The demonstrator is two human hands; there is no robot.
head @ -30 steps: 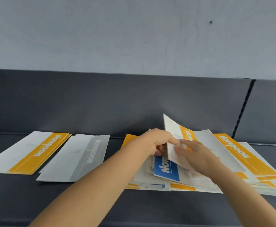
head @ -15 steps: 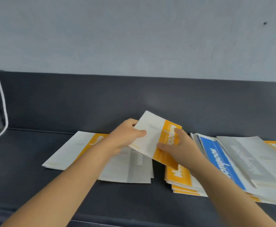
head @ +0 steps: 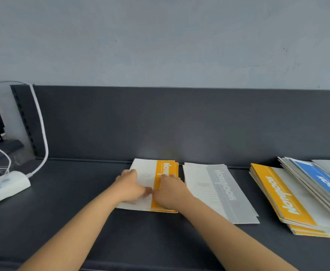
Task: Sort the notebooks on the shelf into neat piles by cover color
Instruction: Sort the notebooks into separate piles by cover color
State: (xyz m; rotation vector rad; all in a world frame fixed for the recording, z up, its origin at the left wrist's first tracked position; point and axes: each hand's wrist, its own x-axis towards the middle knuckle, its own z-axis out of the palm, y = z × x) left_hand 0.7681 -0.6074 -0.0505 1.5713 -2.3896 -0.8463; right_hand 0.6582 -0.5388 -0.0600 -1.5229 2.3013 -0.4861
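Left hand [head: 129, 185] and right hand [head: 170, 189] press flat, fingers relaxed, on the orange notebook pile [head: 165, 167].

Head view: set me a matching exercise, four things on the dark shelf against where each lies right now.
Things:
1. yellow-banded white notebook pile
2. grey-banded white notebook
3. mixed stack of yellow, blue and grey notebooks
4. white plastic power strip

Places:
A. far left
B. far right
C. under the left hand and right hand
D. just right of the hands

Pairs: 1-C, 2-D, 3-B, 4-A.
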